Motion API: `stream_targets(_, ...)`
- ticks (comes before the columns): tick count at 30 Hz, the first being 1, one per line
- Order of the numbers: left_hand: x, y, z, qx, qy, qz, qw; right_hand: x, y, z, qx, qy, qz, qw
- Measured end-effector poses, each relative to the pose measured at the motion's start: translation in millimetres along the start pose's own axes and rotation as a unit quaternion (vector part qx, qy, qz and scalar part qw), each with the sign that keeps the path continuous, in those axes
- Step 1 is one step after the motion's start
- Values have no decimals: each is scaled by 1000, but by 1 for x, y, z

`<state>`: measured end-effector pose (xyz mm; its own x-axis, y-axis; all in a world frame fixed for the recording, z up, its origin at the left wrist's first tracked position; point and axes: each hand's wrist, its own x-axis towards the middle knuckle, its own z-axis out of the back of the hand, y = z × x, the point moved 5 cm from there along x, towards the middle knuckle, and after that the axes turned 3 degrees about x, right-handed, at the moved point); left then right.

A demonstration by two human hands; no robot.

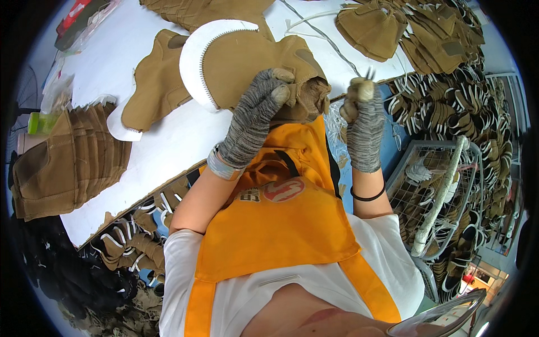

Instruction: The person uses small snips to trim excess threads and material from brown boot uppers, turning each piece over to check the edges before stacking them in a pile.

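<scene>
At the near edge of a white tabletop (151, 151), from the head view, I see a brown fabric piece with a rounded end (236, 67) held in front of the worker's orange apron (269, 241). The gloved left hand (261, 104) has its fingers clamped together on the fabric, beside a gathered, folded end. The gloved right hand (362, 104), well apart from the piece, has its fingers curled shut around a small pointed metal tool (369, 73), too blurred to name. On the held piece, the white curved band (193, 64) is already joined, with zigzag stitching along its inner edge. Just beside it lies a second brown piece (157, 84), also banded in white. A stack of folded brown pieces (78, 157) stands to the left and more brown pieces (373, 31) lie to the upper right; how many are finished, I cannot tell.
</scene>
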<state>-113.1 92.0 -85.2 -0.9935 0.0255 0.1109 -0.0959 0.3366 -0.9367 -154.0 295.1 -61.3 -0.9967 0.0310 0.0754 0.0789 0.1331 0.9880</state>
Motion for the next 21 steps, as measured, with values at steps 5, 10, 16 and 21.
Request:
stream_targets(5, 0, -3, -3, 28, 3, -33, 999, -14, -8, -5, -230, 71, 87, 967)
stream_targets(10, 0, -5, -5, -15, -5, -11, 1000, -13, -36, 6, 31, 64, -187, 980)
stream_targets(16, -15, -59, 32, -46, -7, -43, 998, -14, -34, -7, 153, 124, -176, 964)
stream_targets(21, -64, -155, 125, -124, -18, -164, 978, -13, -38, 0, 88, 120, -150, 977)
